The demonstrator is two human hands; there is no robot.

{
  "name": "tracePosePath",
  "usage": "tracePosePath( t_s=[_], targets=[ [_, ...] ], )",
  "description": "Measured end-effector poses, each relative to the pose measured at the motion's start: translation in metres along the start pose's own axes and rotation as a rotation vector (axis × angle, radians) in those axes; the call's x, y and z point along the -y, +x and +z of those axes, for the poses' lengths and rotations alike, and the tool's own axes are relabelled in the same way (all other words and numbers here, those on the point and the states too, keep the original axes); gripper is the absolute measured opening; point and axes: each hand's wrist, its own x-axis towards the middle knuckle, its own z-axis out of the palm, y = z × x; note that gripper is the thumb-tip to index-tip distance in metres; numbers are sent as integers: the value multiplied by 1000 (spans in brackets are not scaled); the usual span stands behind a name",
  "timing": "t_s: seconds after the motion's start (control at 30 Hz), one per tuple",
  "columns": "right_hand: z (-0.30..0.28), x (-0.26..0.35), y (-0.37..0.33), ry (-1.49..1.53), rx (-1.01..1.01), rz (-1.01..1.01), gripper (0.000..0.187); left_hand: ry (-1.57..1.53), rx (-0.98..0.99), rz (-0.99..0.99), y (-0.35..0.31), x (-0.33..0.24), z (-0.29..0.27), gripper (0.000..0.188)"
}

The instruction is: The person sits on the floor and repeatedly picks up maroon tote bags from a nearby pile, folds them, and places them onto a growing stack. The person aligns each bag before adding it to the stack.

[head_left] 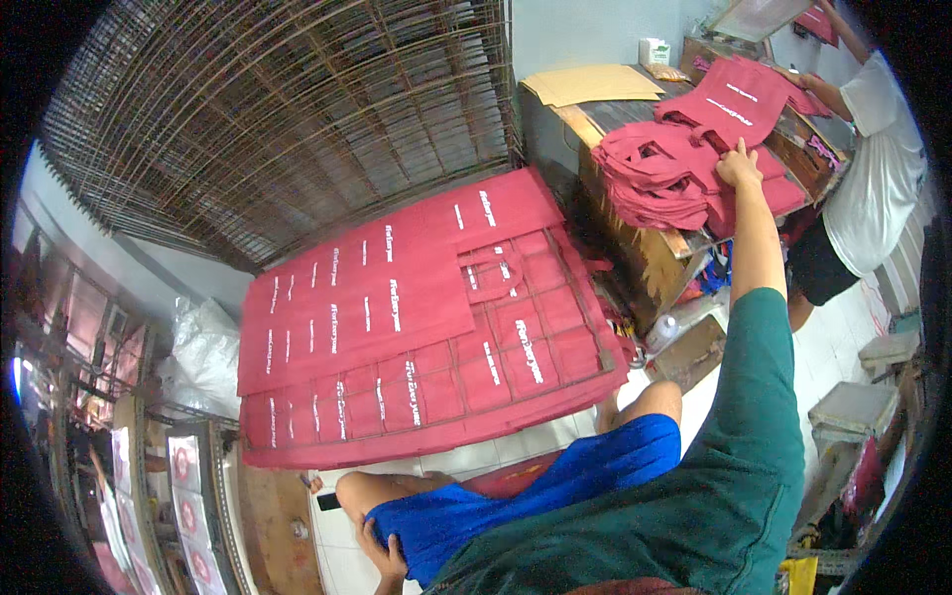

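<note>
My right arm stretches out to the far right, and my right hand point(739, 166) has its fingers closed on the edge of a red fabric tote bag point(732, 104) with white print. That bag lies on a wooden table, beside a heap of folded red bags point(650, 178). My left hand point(387, 551) rests on my thigh over the blue shorts, its fingers spread and holding nothing. In front of my knees, red printed bag pieces point(357, 288) are laid out flat on a wire drying rack point(451, 369), with more red pieces under the wires.
Several wire rack layers point(297, 119) stand tilted up behind the laid-out pieces. Yellowish sheets point(592, 85) lie on the wooden table point(578, 129). Another person in a white shirt point(883, 169) works at its right side. Shelving with printing frames point(188, 506) stands at the left.
</note>
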Motion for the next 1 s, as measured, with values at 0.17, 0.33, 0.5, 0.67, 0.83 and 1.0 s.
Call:
tracePosePath(
  t_s=[0.17,0.33,0.5,0.67,0.83,1.0],
  targets=[
    [-2,-10,11,-136,-208,-124,43,109,4,31,0,-13,-1,58],
    [-38,-28,22,178,-1037,-578,22,248,99,82,33,-40,7,56],
    [-141,14,-89,688,-1307,-887,30,13,217,274,94,-106,57,50],
    [-190,12,-172,1384,-676,-1147,26,-1102,1085,-215,142,-236,159,86],
    [-191,3,-157,1820,400,-1740,20,-2037,1522,-446,153,-318,156,93],
    [-143,19,-167,1840,415,-1818,26,-2088,1010,-546,160,-313,114,55]
  ],
)
